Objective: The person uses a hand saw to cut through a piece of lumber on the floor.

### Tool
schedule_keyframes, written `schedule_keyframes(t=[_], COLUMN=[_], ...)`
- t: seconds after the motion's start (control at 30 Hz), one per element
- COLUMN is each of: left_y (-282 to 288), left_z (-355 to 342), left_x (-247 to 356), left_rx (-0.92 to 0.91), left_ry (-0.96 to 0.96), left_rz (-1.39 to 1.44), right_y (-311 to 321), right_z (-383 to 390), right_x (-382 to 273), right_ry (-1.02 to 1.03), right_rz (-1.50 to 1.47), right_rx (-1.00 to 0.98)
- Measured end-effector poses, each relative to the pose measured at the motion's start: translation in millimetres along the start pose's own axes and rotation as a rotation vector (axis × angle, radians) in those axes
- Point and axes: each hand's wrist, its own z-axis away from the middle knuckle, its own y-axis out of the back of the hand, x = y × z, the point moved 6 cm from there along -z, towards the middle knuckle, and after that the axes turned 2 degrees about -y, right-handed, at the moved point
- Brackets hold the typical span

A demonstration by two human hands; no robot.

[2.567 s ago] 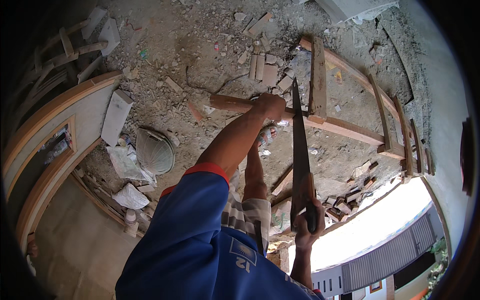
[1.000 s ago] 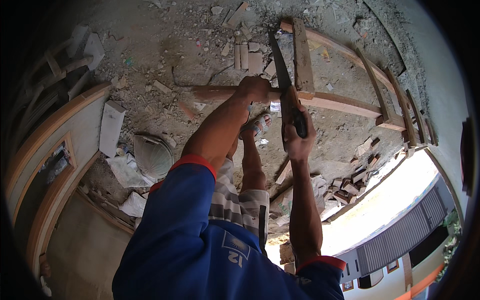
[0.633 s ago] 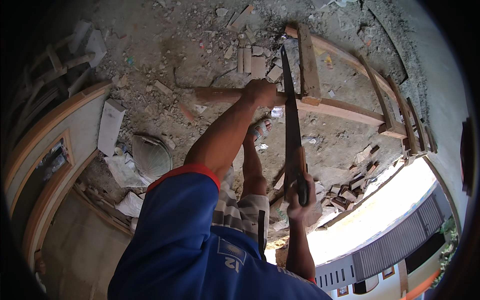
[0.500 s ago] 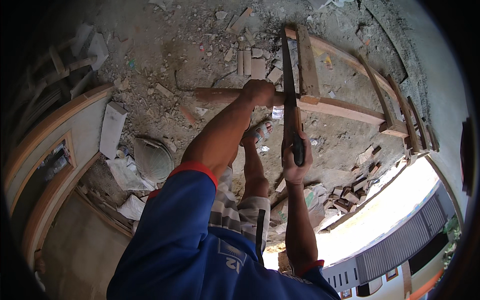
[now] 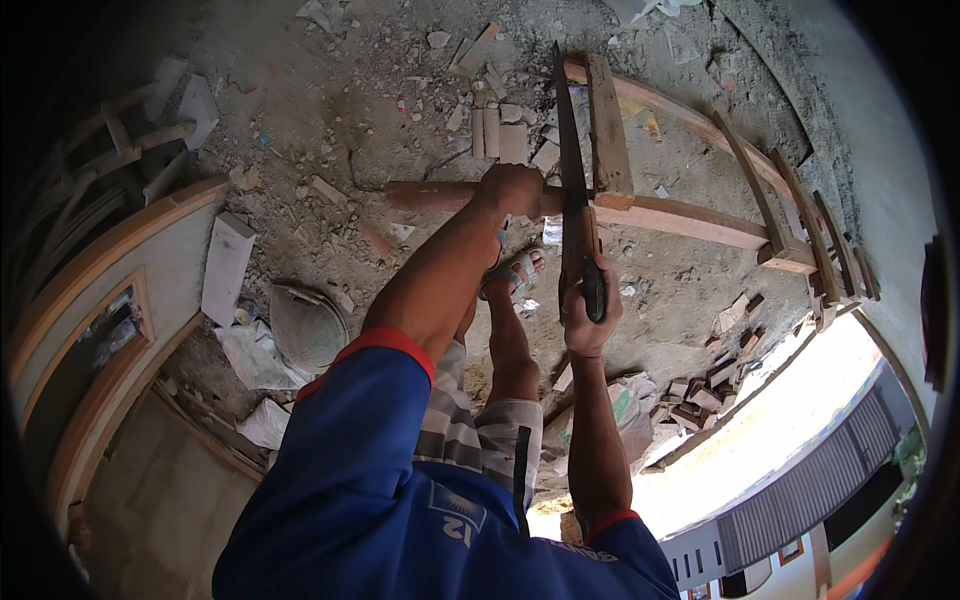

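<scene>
My right hand [image 5: 590, 308] is closed round the dark handle of a hand saw [image 5: 572, 160], whose long blade points away from me. The blade crosses a wooden beam [image 5: 690, 219] just left of a short crosspiece [image 5: 609, 125]; how deep it sits in the wood I cannot tell. To the left of the blade, my left hand [image 5: 512, 190] is wrapped over the beam's reddish-brown end and grips it. That end sticks out past my left hand. The beam belongs to a ladder-like wooden frame running off to the right.
Rubble and wood offcuts [image 5: 512, 143] litter the dirt floor. My sandalled foot [image 5: 520, 270] stands below the beam. At left are a woven basket [image 5: 308, 325] and a framed wooden panel [image 5: 120, 310]. A pile of broken bricks [image 5: 705, 395] lies right, near a bright opening.
The saw and my right hand have shifted slightly away from me, and the blade's tip lies a little farther left. My left hand keeps its grip on the beam.
</scene>
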Motion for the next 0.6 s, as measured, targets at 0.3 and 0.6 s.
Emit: schedule_keyframes(t=[0.3,0.6], left_y=[1.9,0.2], left_z=[27.2,-0.2], left_x=[-16.9,-4.5], left_rx=[-0.044,-0.023], left_ry=[0.095,0.029], left_rz=[0.028,-0.037], right_y=[63.7,-17.1], right_z=[138.6,5.2], right_x=[-45.2,-3.6], right_ry=[-0.284,0.232], right_rz=[0.037,0.118], right_rx=[-0.103,0.055])
